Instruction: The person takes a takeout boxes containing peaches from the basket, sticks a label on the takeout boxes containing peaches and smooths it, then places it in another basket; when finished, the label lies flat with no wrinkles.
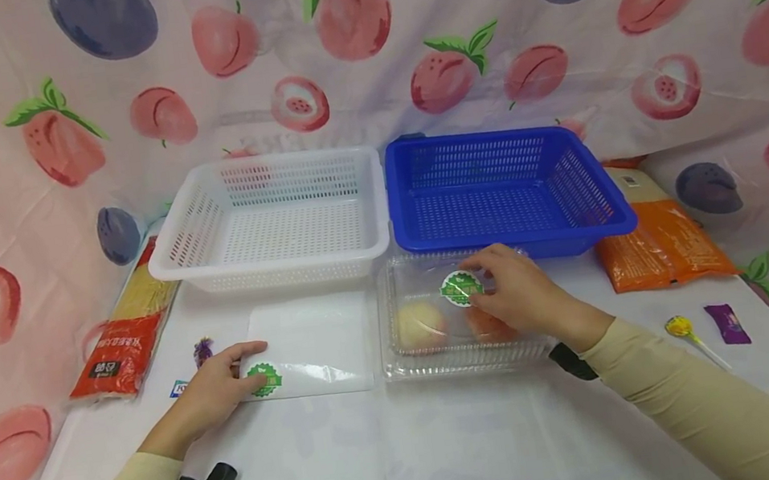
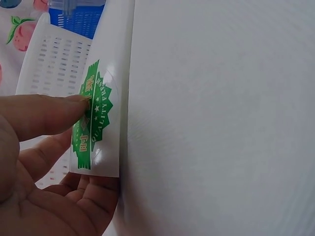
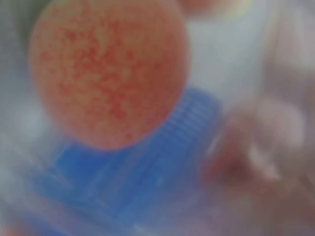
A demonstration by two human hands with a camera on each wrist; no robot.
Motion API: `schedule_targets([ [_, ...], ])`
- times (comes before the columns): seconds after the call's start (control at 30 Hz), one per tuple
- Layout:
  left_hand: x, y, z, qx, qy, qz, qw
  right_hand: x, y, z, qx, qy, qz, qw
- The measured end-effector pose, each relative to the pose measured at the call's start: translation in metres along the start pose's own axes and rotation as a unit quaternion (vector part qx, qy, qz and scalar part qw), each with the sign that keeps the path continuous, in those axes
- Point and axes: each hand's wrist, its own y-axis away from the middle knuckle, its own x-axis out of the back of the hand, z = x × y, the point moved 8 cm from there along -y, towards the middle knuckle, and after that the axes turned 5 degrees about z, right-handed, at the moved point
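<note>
The table (image 1: pixel 414 463), covered in smooth white sheeting, fills the lower half of the head view, and a soft cloth printed with peaches and plums hangs behind it as a backdrop.

Two slotted plastic baskets stand side by side at upper centre, the white basket (image 1: pixel 194 233) on the left and the blue basket (image 1: pixel 613 202) on the right, rims nearly touching, both with nothing in them.

Just below the blue basket lies a clear, glossy box (image 1: pixel 406 351) with its lid down. Two round peach-like fruits show through it, one pale (image 1: pixel 419 324), one redder (image 1: pixel 487 328).

The right hand (image 1: pixel 519 295) rests on the lid, fingertips bent onto a round green sticker (image 1: pixel 460 288) at lid centre, apparently pressing it flat. Whether it pinches the sticker's edge I cannot tell, and the right wrist view is too blurred to help.

Left of the box lies a glossy white sheet (image 1: pixel 318 342). The left hand (image 1: pixel 217 388) holds its lower left corner, thumb on top and fingers beneath in the left wrist view, probably to keep it from sliding. The thumb (image 2: pixel 44 115) tip lies on a second green seal (image 2: pixel 93 115) with a scalloped edge, still on the sheet.

At the frame's sides sit crinkly packets, red-and-yellow (image 1: pixel 123 331) at left, orange (image 1: pixel 658 244) at right.

Smallest are a lollipop (image 1: pixel 681 328) and purple sweet (image 1: pixel 727 324) at lower right.
</note>
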Motion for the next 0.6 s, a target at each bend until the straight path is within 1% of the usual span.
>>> schedule_targets([
  [0.1, 0.000, 0.000, 0.001, -0.001, -0.003, 0.002, 1.0000, -0.001, -0.001, -0.002, 0.012, -0.010, 0.003, 1.000],
  [0.2, 0.000, 0.000, 0.002, -0.003, -0.004, 0.004, 1.0000, -0.003, -0.002, -0.003, 0.019, -0.025, -0.007, 0.999],
  [0.4, 0.001, 0.000, 0.004, -0.008, -0.007, 0.009, 0.9999, -0.009, -0.001, 0.000, 0.006, -0.032, -0.040, 0.999],
  [0.5, -0.001, -0.001, 0.003, -0.006, -0.004, 0.007, 0.9999, -0.010, -0.001, -0.001, 0.005, -0.033, -0.049, 0.998],
  [0.6, -0.001, -0.001, 0.004, -0.012, 0.002, 0.006, 0.9999, -0.011, -0.001, -0.003, 0.011, -0.035, -0.054, 0.998],
])
